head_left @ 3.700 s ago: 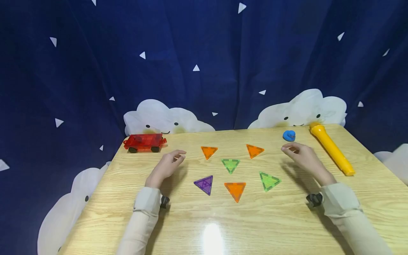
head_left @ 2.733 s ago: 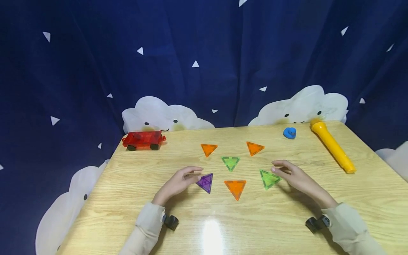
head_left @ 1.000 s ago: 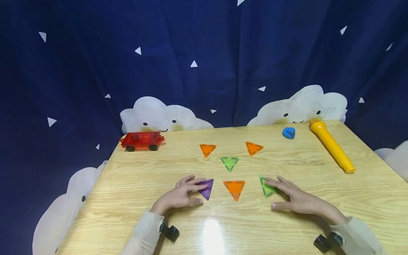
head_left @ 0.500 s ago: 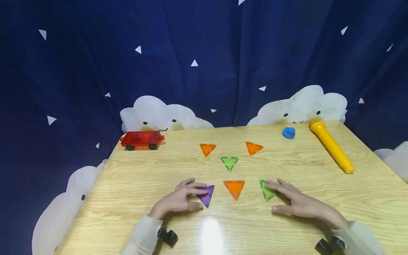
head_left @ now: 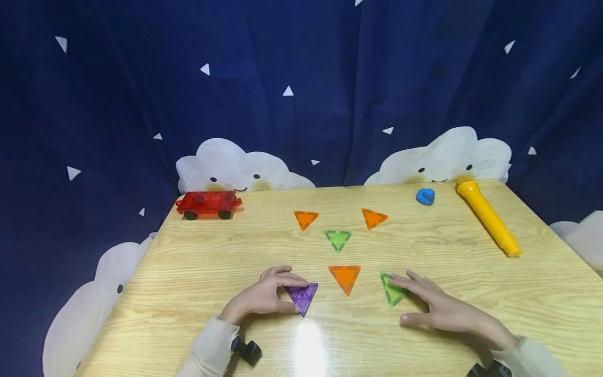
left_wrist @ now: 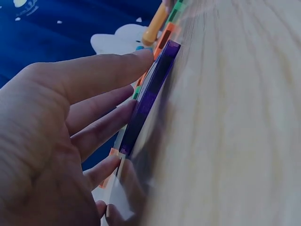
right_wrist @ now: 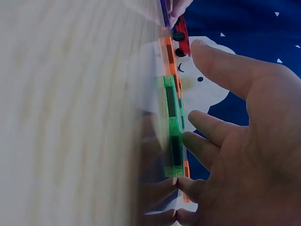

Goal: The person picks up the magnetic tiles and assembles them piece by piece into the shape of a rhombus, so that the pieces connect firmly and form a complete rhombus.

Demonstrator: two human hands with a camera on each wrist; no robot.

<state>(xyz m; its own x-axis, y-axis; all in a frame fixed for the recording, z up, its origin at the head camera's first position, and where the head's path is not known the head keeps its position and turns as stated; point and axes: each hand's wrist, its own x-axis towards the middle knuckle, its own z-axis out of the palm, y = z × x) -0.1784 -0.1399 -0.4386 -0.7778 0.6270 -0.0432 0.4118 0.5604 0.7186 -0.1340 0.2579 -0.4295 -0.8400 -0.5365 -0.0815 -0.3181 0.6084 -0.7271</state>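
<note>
The purple tile (head_left: 303,299) lies just to the right of the left hand (head_left: 259,298), which appears to pinch it, thumb against its left slanting side, fingertips at its far side; about equal-sided, it has no clear long axis, one corner aimed at the near edge of the table (head_left: 198,272); whether it is lifted I cannot tell. The lime tile (head_left: 390,293) lies to the left of the right hand (head_left: 443,308), whose extended fingers rest on it, thumb apart from them; the orange tile (head_left: 345,278) sits between the hands, untouched, nearer the left fingertips. All three are translucent plastic triangles with thick rims; the surface is pale, glossy wood grain; by its far left corner stands a clear-red wagon (head_left: 207,203) with round black wheels.
</note>
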